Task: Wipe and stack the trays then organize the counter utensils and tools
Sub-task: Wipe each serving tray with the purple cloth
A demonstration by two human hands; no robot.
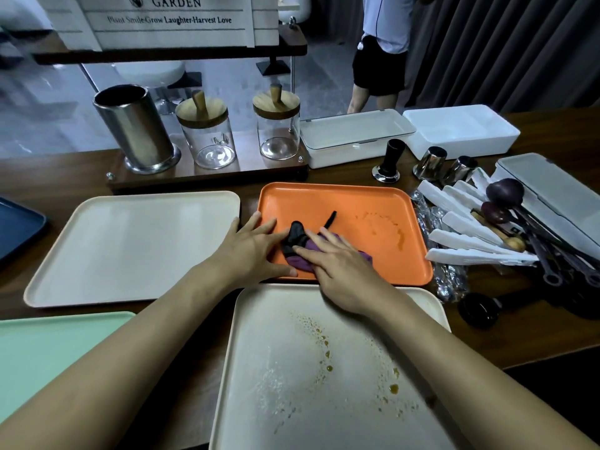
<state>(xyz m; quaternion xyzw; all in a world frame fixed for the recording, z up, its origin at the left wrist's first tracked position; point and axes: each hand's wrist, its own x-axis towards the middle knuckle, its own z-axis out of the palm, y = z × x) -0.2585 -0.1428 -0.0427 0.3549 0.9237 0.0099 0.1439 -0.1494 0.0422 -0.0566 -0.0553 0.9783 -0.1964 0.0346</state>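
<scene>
Left hand (253, 248) lies flat, fingers spread, on the left edge of the orange tray (357, 203). Right hand (341, 271) is flat too, straight fingers pressing the purple-and-black cloth (295, 246) onto that tray's near-left part. Brown smear (388, 227) sits on the tray's right half, apart from the cloth. Cream tray (324, 401) nearest the camera carries brown drips. Beige tray (130, 248) is just left of the orange one, mint tray (42, 345) near-left. White tongs (470, 237) and spoons are piled on the table at right.
</scene>
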